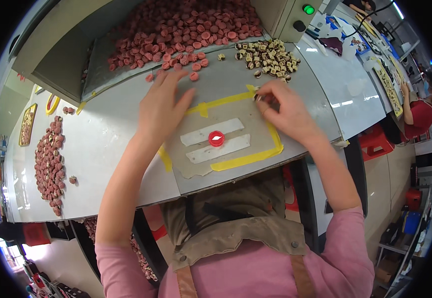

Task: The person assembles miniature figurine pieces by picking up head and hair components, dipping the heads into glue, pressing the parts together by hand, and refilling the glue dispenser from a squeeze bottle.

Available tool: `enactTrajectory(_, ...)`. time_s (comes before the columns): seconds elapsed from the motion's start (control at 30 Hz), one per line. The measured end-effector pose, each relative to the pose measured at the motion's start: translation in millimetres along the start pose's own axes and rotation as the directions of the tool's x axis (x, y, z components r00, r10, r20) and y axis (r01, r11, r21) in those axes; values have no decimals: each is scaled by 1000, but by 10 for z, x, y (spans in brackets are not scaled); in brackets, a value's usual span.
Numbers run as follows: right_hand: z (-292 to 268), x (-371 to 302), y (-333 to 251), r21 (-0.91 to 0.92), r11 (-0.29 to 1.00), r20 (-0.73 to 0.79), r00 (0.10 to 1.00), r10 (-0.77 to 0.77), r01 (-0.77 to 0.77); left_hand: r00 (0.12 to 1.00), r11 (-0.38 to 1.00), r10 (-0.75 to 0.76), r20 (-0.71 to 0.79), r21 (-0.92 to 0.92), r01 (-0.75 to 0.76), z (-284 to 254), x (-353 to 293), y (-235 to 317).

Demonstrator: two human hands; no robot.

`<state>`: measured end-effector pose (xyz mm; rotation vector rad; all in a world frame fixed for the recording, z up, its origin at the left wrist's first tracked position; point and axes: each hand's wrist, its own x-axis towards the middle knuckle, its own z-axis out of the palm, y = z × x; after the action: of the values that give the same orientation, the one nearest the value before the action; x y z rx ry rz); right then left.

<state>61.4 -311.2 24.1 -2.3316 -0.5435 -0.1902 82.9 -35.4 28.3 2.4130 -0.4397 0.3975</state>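
My left hand [164, 107] reaches over the table with fingers and thumb apart, its fingertips beside loose pink ridged round pieces [194, 76]. Between thumb and fingertips, my right hand [286, 110] pinches a small dark-and-cream piece [258, 97] above the corner of a cardboard sheet [236, 110]. A pile of dark-and-cream pieces [270, 55] lies just beyond that hand. On the sheet, between two whitish strips [213, 131], sits a red round holder [216, 138] with a white diamond shape at its centre. Yellow tape [246, 160] borders the sheet.
Behind the table stands a grey hooded machine [57, 69] with a big heap of pink pieces [186, 27] inside. Assembled pieces [50, 166] lie in a long pile at the left, near a tray [27, 124]. A co-worker in red [420, 116] sits at the far right by a red stool [375, 142].
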Motion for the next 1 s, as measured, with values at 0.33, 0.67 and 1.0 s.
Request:
enactTrajectory(0.33,63,-283,41,-67,996,-37,997,-66,64,971,923,-189,148,-311,227,-31,-85,-65)
enactTrajectory(0.67,105,-224,-184,3,1000,-89,996,2,-1,849,227,-411,333,-864,449,-249,-966,227)
enactTrajectory(1.0,249,-273,-148,-7,996,12,996,-90,90,838,-105,-375,396,-916,387,-46,-1082,355)
